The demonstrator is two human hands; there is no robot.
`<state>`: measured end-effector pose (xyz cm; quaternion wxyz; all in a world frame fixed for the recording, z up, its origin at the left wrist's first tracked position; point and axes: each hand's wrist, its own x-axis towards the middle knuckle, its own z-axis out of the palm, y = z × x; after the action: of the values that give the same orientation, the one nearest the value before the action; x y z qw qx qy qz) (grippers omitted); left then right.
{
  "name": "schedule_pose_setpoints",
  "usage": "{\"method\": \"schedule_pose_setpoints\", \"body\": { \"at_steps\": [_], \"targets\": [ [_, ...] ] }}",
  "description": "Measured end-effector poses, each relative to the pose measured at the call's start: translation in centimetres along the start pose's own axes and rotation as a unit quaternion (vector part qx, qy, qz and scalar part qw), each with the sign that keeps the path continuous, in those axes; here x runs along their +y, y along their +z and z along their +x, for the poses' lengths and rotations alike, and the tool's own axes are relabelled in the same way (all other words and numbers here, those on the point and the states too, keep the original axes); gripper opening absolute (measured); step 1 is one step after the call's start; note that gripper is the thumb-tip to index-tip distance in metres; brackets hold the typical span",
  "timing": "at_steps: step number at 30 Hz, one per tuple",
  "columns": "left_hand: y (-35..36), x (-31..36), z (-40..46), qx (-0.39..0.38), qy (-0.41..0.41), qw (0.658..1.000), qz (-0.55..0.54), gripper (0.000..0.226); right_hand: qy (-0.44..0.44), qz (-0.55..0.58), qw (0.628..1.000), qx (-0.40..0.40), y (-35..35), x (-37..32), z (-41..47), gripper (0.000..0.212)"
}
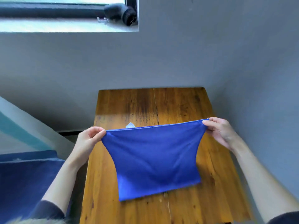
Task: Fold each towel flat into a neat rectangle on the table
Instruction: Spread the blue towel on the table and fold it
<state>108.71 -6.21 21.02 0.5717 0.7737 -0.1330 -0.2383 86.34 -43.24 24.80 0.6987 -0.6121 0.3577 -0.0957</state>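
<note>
A blue towel [155, 157] hangs stretched between my hands above the narrow wooden table [182, 104]. My left hand [88, 140] pinches its upper left corner and my right hand [220, 131] pinches its upper right corner. The top edge is pulled taut and looks doubled, as if the towel is folded in half. Its lower edge reaches the tabletop near the front. A small white tag [130, 125] pokes up behind the top edge.
The table stands against a grey wall [161, 62] that also runs along its right side. A blue cushioned seat [24, 180] lies to the left of the table. A window [64, 13] is high on the left.
</note>
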Motion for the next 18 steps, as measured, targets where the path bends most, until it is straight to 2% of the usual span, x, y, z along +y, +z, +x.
{"method": "schedule_pose_setpoints", "body": {
  "at_steps": [5, 10, 18],
  "targets": [
    [-2.0, 5.1, -0.7, 0.025, 0.078, 0.996, -0.028, 0.014, -0.065, 0.093, 0.993, 0.027, 0.9, -3.4, -3.3, 0.015],
    [-3.5, 10.5, -1.6, 0.081, 0.16, 0.984, -0.026, 0.013, -0.133, 0.061, 0.988, 0.054, 2.0, -7.8, -5.0, 0.015],
    [-4.6, 15.4, -2.5, 0.14, 0.208, 0.967, -0.05, 0.013, -0.208, 0.058, 0.976, 0.029, 2.2, -13.1, -6.3, 0.019]
  ]
}}
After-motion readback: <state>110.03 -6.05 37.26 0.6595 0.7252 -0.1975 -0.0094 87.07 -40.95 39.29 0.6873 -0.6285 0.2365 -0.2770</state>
